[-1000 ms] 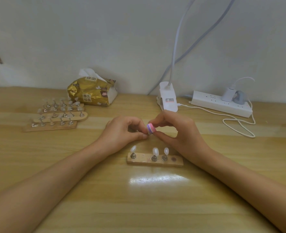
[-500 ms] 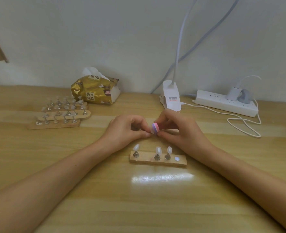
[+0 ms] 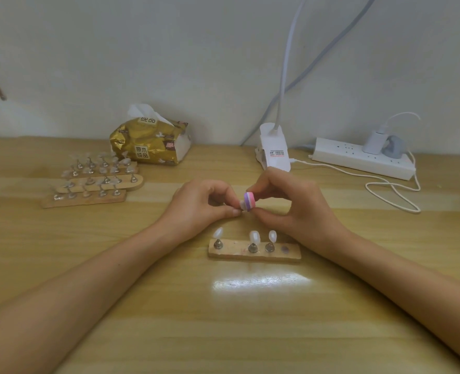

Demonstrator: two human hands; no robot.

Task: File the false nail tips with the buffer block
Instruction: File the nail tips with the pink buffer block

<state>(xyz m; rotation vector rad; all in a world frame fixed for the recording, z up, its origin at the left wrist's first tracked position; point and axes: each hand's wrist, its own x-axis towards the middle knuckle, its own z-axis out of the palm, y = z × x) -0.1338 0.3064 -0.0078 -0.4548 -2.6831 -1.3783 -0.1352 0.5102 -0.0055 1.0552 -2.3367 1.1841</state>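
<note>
Head view, sole camera: worn on the person's head, wide-angle, facing forward and down over the table (image 3: 223,333) toward the far wall (image 3: 169,63). Close range; left hand (image 3: 196,206) and right hand (image 3: 299,209) sit mid-frame.

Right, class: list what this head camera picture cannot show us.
Head view throughout.
Nail tip: mostly hidden by left hand and buffer block.
Buffer block: right hand covers all but one end.
Lamp clip label: too small to read.
Lamp neck: cut off by top edge.

Tissue pack (image 3: 153,143): "原木纯品" on gold wrapper. Lamp clip label (image 3: 276,153) illegible.
</note>
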